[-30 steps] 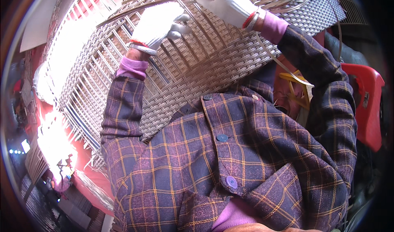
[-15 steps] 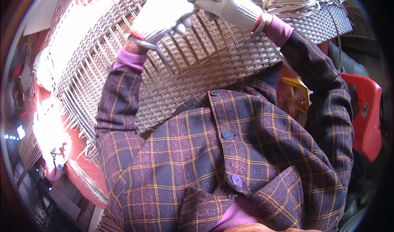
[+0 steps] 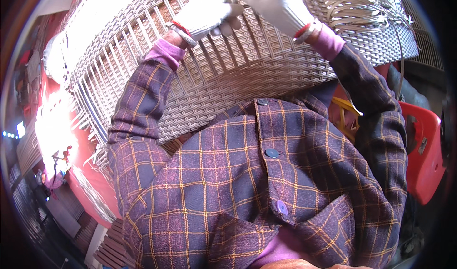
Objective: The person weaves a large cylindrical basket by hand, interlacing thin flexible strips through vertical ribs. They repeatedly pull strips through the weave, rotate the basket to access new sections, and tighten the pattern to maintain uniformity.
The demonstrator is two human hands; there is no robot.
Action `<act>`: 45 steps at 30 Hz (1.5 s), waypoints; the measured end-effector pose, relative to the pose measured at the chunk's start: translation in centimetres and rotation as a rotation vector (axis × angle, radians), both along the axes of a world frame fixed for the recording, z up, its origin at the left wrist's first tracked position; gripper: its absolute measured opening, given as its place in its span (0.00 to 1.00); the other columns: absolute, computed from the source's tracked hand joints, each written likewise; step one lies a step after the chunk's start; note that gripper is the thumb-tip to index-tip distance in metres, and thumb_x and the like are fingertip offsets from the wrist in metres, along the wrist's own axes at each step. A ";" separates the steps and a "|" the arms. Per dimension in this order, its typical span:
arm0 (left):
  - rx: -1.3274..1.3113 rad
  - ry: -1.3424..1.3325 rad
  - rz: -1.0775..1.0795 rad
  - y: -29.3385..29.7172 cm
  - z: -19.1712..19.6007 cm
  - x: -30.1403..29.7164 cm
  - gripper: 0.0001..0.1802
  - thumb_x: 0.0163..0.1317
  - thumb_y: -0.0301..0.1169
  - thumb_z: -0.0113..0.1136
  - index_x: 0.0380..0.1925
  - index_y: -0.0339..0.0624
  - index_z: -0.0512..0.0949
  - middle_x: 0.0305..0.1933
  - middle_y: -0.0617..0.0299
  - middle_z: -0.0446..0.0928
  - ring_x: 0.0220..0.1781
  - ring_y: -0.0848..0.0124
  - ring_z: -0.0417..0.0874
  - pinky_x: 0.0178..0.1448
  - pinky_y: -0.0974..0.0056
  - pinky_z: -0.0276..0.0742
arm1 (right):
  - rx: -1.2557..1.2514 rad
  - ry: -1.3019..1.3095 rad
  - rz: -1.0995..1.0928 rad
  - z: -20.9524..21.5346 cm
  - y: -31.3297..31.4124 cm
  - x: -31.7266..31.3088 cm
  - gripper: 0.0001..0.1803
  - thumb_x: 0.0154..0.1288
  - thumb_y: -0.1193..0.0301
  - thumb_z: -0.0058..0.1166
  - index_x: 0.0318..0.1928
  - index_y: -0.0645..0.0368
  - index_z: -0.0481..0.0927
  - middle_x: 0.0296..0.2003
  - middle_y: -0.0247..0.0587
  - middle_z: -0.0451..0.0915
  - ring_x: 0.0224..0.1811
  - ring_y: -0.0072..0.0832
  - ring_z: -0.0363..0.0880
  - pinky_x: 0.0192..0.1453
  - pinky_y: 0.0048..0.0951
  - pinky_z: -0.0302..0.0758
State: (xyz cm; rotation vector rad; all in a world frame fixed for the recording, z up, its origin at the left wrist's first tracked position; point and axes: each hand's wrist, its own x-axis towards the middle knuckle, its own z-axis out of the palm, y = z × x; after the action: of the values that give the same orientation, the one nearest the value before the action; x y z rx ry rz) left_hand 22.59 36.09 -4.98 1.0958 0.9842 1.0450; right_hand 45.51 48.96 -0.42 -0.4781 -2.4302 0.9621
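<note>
The big grey woven wicker panel was propped up right in front of the person's chest, pretty much filling the upper half of the view. The white-gloved left hand was curled shut on one of the panel's upright strands near the top edge. The white-gloved right hand was pinched on a thin strand just beside it, so both grips were closed tight. Compared with a second earlier, both hands had been shifted higher and closer together, almost touching. A bundle of loose pale wicker strips was piled at the top right, and a red plastic chair was seen off to the right.
</note>
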 end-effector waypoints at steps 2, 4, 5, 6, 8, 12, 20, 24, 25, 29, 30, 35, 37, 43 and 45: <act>-0.038 -0.273 0.092 -0.8 0.6 0.2 0.24 0.81 0.38 0.59 0.63 0.26 0.79 0.43 0.36 0.89 0.37 0.63 0.95 0.31 0.71 0.92 | -0.105 0.188 0.097 0.4 -0.8 -0.3 0.12 0.74 0.69 0.60 0.51 0.61 0.88 0.38 0.51 0.88 0.38 0.42 0.89 0.46 0.36 0.83; -0.032 -0.085 0.052 -1.4 2.2 -0.2 0.24 0.81 0.41 0.59 0.63 0.30 0.80 0.46 0.41 0.89 0.39 0.63 0.95 0.31 0.71 0.91 | -0.219 0.045 0.204 0.8 -1.4 -0.4 0.13 0.75 0.69 0.59 0.54 0.62 0.87 0.39 0.51 0.89 0.40 0.38 0.90 0.48 0.35 0.83; 0.013 0.042 0.097 -2.9 3.0 -0.2 0.24 0.81 0.41 0.59 0.63 0.32 0.80 0.47 0.42 0.90 0.39 0.63 0.95 0.31 0.71 0.91 | -0.236 0.039 0.232 0.9 -1.6 -0.5 0.12 0.74 0.69 0.59 0.51 0.61 0.88 0.39 0.52 0.88 0.40 0.40 0.90 0.48 0.37 0.83; 0.077 0.130 0.138 -3.8 3.8 -0.2 0.23 0.81 0.41 0.60 0.63 0.33 0.81 0.47 0.44 0.90 0.40 0.63 0.96 0.31 0.71 0.90 | -0.198 0.041 0.186 0.8 -1.8 -0.6 0.12 0.74 0.70 0.59 0.50 0.61 0.88 0.38 0.53 0.88 0.40 0.41 0.90 0.48 0.38 0.83; -0.066 0.203 0.216 -4.8 4.1 0.3 0.26 0.79 0.45 0.62 0.64 0.35 0.80 0.51 0.45 0.89 0.42 0.62 0.95 0.34 0.71 0.90 | -0.121 0.041 0.100 0.4 -2.1 -1.0 0.11 0.73 0.70 0.59 0.48 0.61 0.89 0.37 0.53 0.88 0.40 0.43 0.90 0.48 0.39 0.83; -0.174 0.116 0.274 -4.8 2.2 0.7 0.28 0.78 0.42 0.65 0.69 0.36 0.77 0.59 0.42 0.86 0.42 0.63 0.94 0.36 0.71 0.89 | 0.031 0.023 -0.005 -0.9 -2.8 -2.1 0.10 0.69 0.68 0.59 0.41 0.60 0.89 0.34 0.53 0.88 0.40 0.52 0.89 0.47 0.46 0.83; -0.144 0.064 0.243 -5.3 3.4 -0.8 0.24 0.80 0.42 0.62 0.65 0.35 0.80 0.46 0.50 0.91 0.34 0.68 0.94 0.30 0.72 0.88 | 0.062 0.146 0.069 0.1 -4.0 -3.0 0.10 0.72 0.71 0.59 0.47 0.61 0.88 0.38 0.54 0.88 0.42 0.49 0.90 0.47 0.43 0.84; -0.156 0.389 0.440 -7.9 7.6 -0.6 0.15 0.78 0.36 0.60 0.42 0.35 0.89 0.30 0.56 0.88 0.24 0.72 0.86 0.27 0.65 0.79 | -0.138 0.042 0.320 0.7 -4.6 -3.5 0.13 0.73 0.70 0.59 0.51 0.63 0.87 0.41 0.55 0.88 0.43 0.47 0.91 0.50 0.42 0.84; -0.255 0.194 0.434 -8.0 7.8 -0.7 0.15 0.77 0.36 0.61 0.43 0.33 0.88 0.30 0.55 0.88 0.24 0.71 0.87 0.26 0.67 0.79 | -0.142 0.123 0.325 0.6 -4.9 -3.9 0.13 0.73 0.69 0.59 0.50 0.64 0.88 0.40 0.56 0.88 0.43 0.47 0.91 0.50 0.41 0.83; -0.076 0.468 0.427 -8.8 4.9 -1.0 0.22 0.81 0.38 0.59 0.64 0.34 0.80 0.45 0.46 0.90 0.35 0.68 0.94 0.27 0.75 0.85 | -0.137 0.105 0.111 -0.4 -5.5 -4.8 0.13 0.72 0.68 0.59 0.49 0.62 0.89 0.39 0.55 0.88 0.42 0.48 0.90 0.49 0.43 0.83; -0.094 0.386 0.463 -8.9 3.7 -1.2 0.22 0.81 0.39 0.59 0.64 0.34 0.80 0.45 0.46 0.90 0.35 0.68 0.93 0.27 0.74 0.85 | -0.082 0.105 0.091 -0.6 -5.6 -5.1 0.12 0.72 0.68 0.59 0.48 0.62 0.89 0.39 0.55 0.88 0.42 0.49 0.90 0.49 0.44 0.83; -0.069 0.067 0.444 -8.0 0.0 -2.3 0.24 0.80 0.41 0.60 0.66 0.33 0.78 0.47 0.46 0.88 0.35 0.67 0.92 0.28 0.75 0.84 | -0.005 -0.075 0.171 -0.5 -6.0 -6.2 0.11 0.69 0.67 0.59 0.43 0.56 0.91 0.36 0.55 0.89 0.42 0.53 0.89 0.49 0.48 0.84; -0.121 0.275 0.330 -8.3 0.9 -2.4 0.29 0.78 0.42 0.63 0.69 0.31 0.75 0.45 0.47 0.89 0.32 0.71 0.90 0.27 0.76 0.83 | 0.006 -0.018 0.227 0.1 -6.1 -6.5 0.10 0.68 0.68 0.60 0.41 0.56 0.92 0.34 0.53 0.88 0.40 0.51 0.89 0.47 0.46 0.84; -0.031 0.442 0.407 -11.0 7.3 -1.7 0.15 0.78 0.34 0.59 0.44 0.33 0.88 0.30 0.55 0.88 0.24 0.70 0.87 0.29 0.67 0.83 | -0.061 0.078 0.298 1.0 -7.1 -6.2 0.12 0.75 0.69 0.58 0.51 0.61 0.88 0.38 0.54 0.88 0.40 0.46 0.90 0.47 0.42 0.83; 0.217 0.794 0.300 -11.7 8.6 -2.0 0.15 0.78 0.34 0.58 0.47 0.34 0.88 0.31 0.56 0.88 0.25 0.71 0.87 0.29 0.70 0.82 | -0.230 0.118 0.402 0.9 -7.8 -6.5 0.13 0.75 0.68 0.58 0.50 0.63 0.88 0.38 0.56 0.88 0.40 0.43 0.90 0.48 0.40 0.83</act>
State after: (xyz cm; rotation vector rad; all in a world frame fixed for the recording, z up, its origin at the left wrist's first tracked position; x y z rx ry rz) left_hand 20.62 24.42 3.67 1.6328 1.7343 0.9735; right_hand 38.99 41.16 0.44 0.0013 -2.3643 1.4031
